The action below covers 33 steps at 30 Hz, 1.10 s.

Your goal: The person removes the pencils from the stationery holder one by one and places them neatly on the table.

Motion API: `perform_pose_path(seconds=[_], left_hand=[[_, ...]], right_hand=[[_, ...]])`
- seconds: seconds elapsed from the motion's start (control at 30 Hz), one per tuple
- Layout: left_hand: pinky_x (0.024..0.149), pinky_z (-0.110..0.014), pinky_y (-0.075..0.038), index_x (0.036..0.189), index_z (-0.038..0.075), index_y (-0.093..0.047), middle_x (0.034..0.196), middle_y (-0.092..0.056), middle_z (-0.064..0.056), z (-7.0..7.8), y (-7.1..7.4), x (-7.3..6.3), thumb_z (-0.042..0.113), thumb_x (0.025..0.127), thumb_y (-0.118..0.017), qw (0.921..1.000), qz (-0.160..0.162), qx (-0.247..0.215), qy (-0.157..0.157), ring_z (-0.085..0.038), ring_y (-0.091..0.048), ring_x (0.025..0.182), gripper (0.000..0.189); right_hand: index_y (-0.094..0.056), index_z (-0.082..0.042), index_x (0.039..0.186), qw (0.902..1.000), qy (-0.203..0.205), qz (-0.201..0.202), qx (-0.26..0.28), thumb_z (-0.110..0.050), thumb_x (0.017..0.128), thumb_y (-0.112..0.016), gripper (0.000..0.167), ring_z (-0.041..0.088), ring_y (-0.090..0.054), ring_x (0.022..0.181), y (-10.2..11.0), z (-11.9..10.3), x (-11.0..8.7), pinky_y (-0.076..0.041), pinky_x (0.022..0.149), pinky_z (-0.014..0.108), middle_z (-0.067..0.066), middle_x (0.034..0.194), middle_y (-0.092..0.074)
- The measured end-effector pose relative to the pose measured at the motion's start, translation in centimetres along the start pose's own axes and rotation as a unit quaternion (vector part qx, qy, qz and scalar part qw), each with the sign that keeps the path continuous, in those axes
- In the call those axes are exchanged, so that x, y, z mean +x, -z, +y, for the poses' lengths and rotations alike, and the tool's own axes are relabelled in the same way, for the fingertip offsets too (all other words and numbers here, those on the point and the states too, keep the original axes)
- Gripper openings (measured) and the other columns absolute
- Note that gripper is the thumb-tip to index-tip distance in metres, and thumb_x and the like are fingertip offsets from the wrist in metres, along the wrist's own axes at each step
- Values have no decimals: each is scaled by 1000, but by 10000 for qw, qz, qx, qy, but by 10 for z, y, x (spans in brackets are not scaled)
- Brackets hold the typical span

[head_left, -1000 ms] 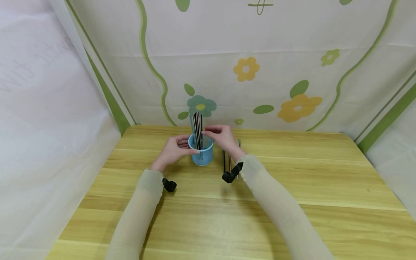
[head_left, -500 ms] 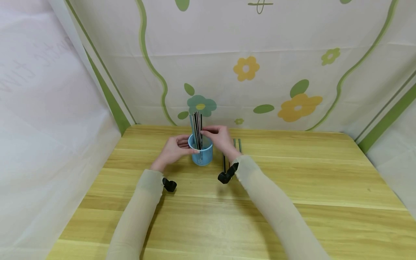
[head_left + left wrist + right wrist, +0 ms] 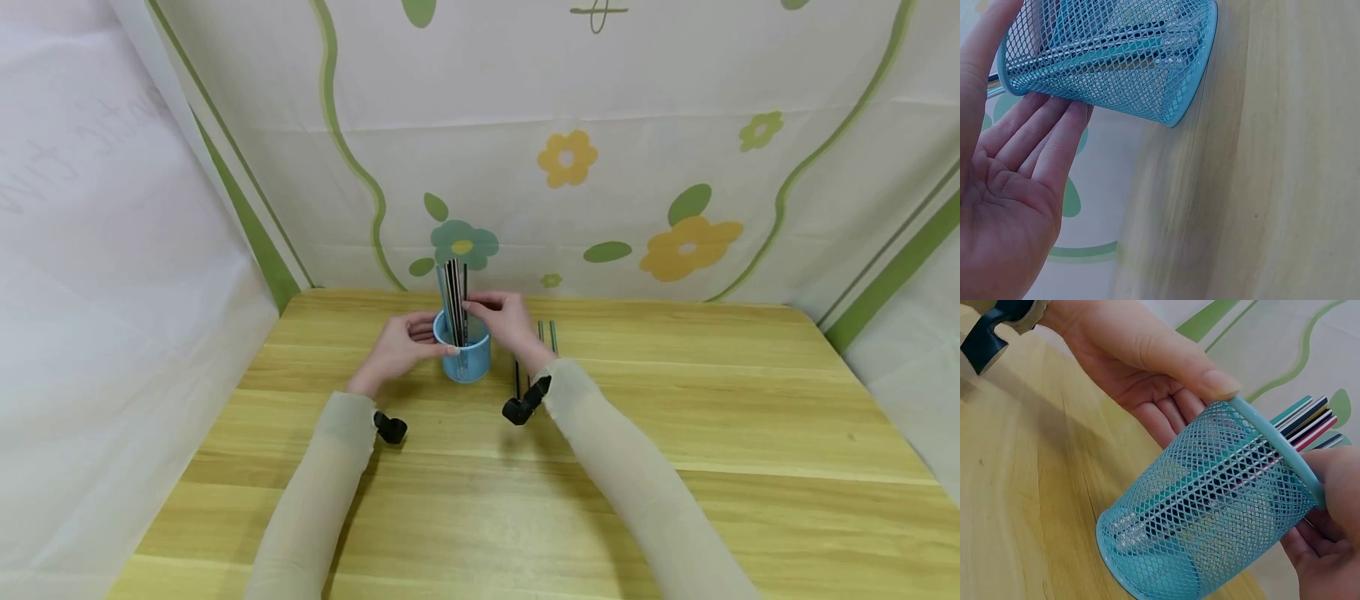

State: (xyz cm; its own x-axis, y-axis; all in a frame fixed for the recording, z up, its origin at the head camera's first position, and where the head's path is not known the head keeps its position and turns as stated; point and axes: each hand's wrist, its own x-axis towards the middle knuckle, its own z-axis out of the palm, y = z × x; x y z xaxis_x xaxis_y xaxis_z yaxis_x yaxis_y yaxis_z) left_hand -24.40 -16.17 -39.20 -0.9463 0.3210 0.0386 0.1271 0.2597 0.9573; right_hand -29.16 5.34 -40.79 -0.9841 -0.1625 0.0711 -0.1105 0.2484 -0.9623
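A light-blue mesh pen holder (image 3: 467,365) stands upright near the back of the table. My left hand (image 3: 393,350) grips it from the left, thumb over the near rim and fingers against its far side. Several slim pencils (image 3: 453,300), dark, silvery and teal, lean to the left inside it; the right wrist view also shows a red one (image 3: 1316,434). At the right of the holder, my right hand (image 3: 512,323) pinches a dark pencil (image 3: 465,283) between thumb and forefinger. Its lower end is inside the holder.
Several more pencils (image 3: 553,335) lie on the wooden table (image 3: 465,508) beneath the right wrist, partly hidden by it. A white cloth wall (image 3: 495,167) with printed flowers rises behind the table's back edge.
My right hand has shifted slightly left with the dark pencil, baring more of the pencils on the table. The left hand and pen holder have stayed nearly still.
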Motion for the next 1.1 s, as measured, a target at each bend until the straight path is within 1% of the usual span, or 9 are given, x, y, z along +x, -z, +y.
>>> perform_pose_path(seconds=[0.17, 0.33, 0.5, 0.6, 0.8, 0.87, 0.9, 1.03, 1.1], left_hand=[[101, -38, -53, 138, -8, -57, 131, -64, -21, -2, -1, 0, 11, 84, -87, 10000, 7, 34, -48, -32, -63, 119, 65], [100, -37, -53, 137, -8, -57, 129, -65, -21, -1, -1, 0, 9, 83, -87, 10000, 28, 17, -94, -32, -64, 118, 64], [101, -37, -52, 139, -7, -57, 131, -64, -20, -21, 0, 10, 10, 84, -86, 10000, 76, 3, -61, -32, -63, 119, 65], [102, -38, -52, 139, -3, -58, 131, -65, -17, -32, 1, 14, 13, 83, -88, 9999, 113, -8, -73, -31, -63, 119, 66], [101, -38, -53, 138, -1, -60, 129, -66, -15, -34, 1, 14, 19, 81, -90, 9998, 147, 14, -109, -28, -64, 118, 67], [101, -38, -52, 138, -1, -60, 129, -66, -15, -33, 0, 14, 18, 81, -90, 9998, 159, 12, -88, -29, -64, 117, 68], [101, -38, -52, 138, -2, -59, 129, -66, -16, -33, 0, 15, 18, 81, -90, 9998, 166, 16, -82, -29, -64, 118, 68], [101, -37, -52, 138, -1, -59, 129, -66, -15, -33, 1, 14, 19, 81, -91, 9998, 171, 47, -61, -28, -64, 118, 69], [101, -37, -52, 138, -1, -59, 129, -66, -14, -33, 1, 14, 20, 81, -91, 9998, 181, 59, -51, -28, -64, 117, 69]], right_hand=[[-74, -12, 124, 9992, -79, 218, 314, -31, 99, -72, 31, 17, -64, 111, 2, 0, 0, -54, 95, 37, 1, 119, -71], [-76, -10, 120, 9975, 64, 525, 467, -28, 98, -73, 29, 17, -65, 109, 3, -3, 1, -55, 93, 35, 2, 116, -72], [-76, -4, 117, 9936, 243, 713, 842, -21, 98, -73, 26, 19, -69, 100, 5, -6, 1, -57, 88, 32, 7, 111, -73], [-74, 0, 118, 9900, 348, 777, 1123, -18, 98, -73, 27, 23, -71, 96, 8, -10, -1, -59, 88, 33, 11, 108, -74], [-76, -2, 116, 9835, 595, 1082, 1323, -24, 96, -76, 29, 38, -70, 97, 17, -17, -7, -57, 92, 45, 10, 103, -75], [-76, -3, 113, 9800, 748, 1216, 1383, -24, 95, -77, 28, 40, -70, 97, 20, -20, -9, -58, 90, 44, 10, 102, -75], [-77, -3, 113, 9780, 830, 1279, 1426, -23, 94, -78, 27, 40, -70, 96, 21, -22, -10, -59, 89, 44, 10, 101, -75], [-77, -4, 111, 9725, 928, 1482, 1537, -24, 92, -80, 28, 27, -73, 88, 28, -31, -14, -60, 84, 33, 9, 101, -75], [-77, -5, 111, 9698, 954, 1551, 1620, -25, 92, -80, 28, 24, -73, 86, 32, -35, -15, -60, 84, 33, 9, 101, -75]])
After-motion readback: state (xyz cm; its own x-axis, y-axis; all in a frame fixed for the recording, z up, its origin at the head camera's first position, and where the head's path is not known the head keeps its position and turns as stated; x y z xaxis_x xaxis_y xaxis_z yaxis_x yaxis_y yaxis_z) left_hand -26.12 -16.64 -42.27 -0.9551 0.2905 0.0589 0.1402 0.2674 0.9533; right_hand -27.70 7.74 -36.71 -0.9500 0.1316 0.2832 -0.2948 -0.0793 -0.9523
